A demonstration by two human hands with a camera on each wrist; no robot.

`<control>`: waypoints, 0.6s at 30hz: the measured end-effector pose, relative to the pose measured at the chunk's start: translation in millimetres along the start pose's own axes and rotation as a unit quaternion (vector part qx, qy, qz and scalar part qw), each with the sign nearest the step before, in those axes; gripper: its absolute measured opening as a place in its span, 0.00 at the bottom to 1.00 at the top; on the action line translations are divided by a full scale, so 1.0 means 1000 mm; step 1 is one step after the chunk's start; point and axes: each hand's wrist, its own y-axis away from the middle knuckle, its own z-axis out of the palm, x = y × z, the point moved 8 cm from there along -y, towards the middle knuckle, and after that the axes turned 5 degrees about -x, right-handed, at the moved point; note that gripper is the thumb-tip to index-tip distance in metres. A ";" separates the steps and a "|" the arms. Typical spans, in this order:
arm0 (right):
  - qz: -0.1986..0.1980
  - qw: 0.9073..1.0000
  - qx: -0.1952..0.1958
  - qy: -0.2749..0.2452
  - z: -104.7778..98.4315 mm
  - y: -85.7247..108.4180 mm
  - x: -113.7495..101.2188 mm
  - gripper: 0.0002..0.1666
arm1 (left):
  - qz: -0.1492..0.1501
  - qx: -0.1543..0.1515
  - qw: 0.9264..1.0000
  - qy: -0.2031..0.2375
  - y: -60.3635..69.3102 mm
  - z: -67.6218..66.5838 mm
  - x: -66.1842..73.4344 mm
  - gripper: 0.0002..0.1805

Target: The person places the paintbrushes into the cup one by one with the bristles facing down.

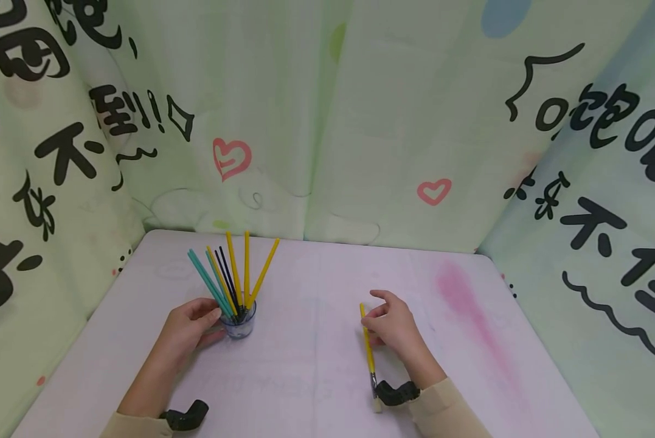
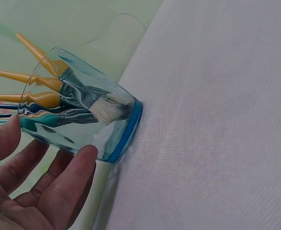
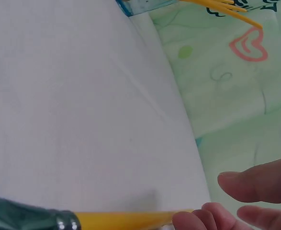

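Note:
A small clear cup [image 1: 238,329] with a bluish base stands left of the table's middle. Several paintbrushes [image 1: 232,264] with yellow, teal and dark handles lean in it, bristles down; their pale bristles [image 2: 106,111] show through the cup's wall in the left wrist view. My left hand [image 1: 191,322] holds the cup from its left side, thumb near the rim and fingers lower on the wall. To the right, my right hand [image 1: 395,325] pinches a yellow-handled paintbrush [image 1: 368,353] by its upper handle. Its metal ferrule and flat bristles point toward me.
A pale cloth covers the table [image 1: 305,377], with a pink smear [image 1: 475,310] at the right. Light green curtains [image 1: 283,121] with black writing and hearts hang behind and at both sides. A black wrist device [image 1: 397,393] sits at each cuff.

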 end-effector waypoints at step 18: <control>0.032 0.996 -0.019 0.085 0.005 0.002 0.020 0.42 | 0.001 0.001 1.000 0.009 0.001 -0.001 0.000 0.24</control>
